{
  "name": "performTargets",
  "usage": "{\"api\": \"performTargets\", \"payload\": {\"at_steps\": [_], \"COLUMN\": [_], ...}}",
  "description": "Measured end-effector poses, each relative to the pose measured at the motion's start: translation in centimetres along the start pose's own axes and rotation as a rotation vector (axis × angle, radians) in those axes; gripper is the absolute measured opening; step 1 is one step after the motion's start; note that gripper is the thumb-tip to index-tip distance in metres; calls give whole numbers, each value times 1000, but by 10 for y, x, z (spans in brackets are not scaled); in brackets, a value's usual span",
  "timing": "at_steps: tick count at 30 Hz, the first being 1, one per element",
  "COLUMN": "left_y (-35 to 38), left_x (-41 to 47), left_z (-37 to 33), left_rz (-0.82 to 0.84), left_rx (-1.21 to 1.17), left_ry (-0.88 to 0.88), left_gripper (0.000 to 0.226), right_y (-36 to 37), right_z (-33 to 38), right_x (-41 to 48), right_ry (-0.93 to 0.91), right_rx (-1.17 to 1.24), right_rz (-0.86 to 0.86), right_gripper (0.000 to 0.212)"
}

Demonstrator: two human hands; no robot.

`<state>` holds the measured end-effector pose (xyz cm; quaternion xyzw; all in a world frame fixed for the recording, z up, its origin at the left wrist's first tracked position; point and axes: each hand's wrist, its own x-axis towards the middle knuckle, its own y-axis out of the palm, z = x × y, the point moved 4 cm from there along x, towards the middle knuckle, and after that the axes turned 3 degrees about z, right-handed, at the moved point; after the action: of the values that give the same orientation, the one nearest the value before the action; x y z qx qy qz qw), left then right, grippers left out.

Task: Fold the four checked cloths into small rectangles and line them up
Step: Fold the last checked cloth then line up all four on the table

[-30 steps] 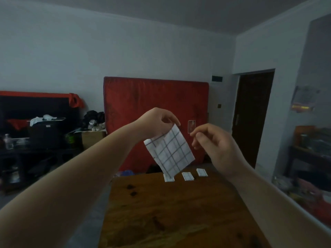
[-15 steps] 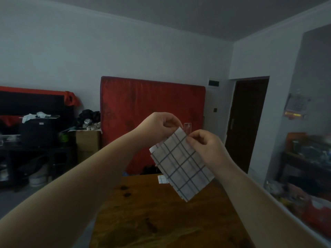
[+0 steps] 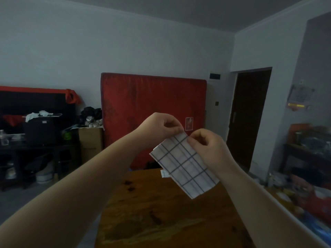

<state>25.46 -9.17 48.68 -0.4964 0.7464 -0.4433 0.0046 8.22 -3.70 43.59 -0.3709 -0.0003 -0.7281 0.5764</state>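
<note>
A white cloth with dark checks [image 3: 184, 164] hangs in the air above the wooden table [image 3: 161, 215], folded into a long rectangle and tilted down to the right. My left hand [image 3: 161, 125] pinches its top edge. Close beside it, my right hand [image 3: 206, 145] pinches the top right corner. Behind the hanging cloth, at the table's far edge, a small folded checked cloth [image 3: 164, 173] peeks out; the cloth in my hands hides the rest of that far edge.
A red mattress [image 3: 152, 108] leans on the far wall behind the table. Dark shelves with clutter [image 3: 35, 133] and a cardboard box [image 3: 90, 142] stand at the left. A dark doorway [image 3: 249, 115] and a cluttered side table [image 3: 311, 149] are at the right.
My right hand came in from beside the cloth and took hold of its top right corner next to my left hand. The cloth now hangs longer and lower. The view tilted up, hiding most folded cloths.
</note>
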Motion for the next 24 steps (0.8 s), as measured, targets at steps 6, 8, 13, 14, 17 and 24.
{"api": "performTargets", "payload": {"at_steps": [6,8,13,14,17,24], "left_y": [8,12,19,20,22,20], "left_x": [-5,-7,-16,-19,-27,-36], "left_z": [-6,-4,21,26,37,43], "left_rz": [22,15,43,43,23,-29], "left_rx": [-4,9,64,69,67,23], "left_ry": [-5,-9,-72,-85,-108,-131], "left_gripper": [11,11,13,14,14,11], "right_y": [1,1,-6,-6,-3,7], "right_z": [2,0,-14,-16,-17,-17], "right_x": [-4,-5,-10,-11,-13,-15], "right_ry": [-9,-4,52,60,75,40], "right_rx": [27,14,-1,2,21,63], "right_rz": [-12,-34,-131,-143,-144,-90], "right_gripper": [9,9,10,10,10,10]}}
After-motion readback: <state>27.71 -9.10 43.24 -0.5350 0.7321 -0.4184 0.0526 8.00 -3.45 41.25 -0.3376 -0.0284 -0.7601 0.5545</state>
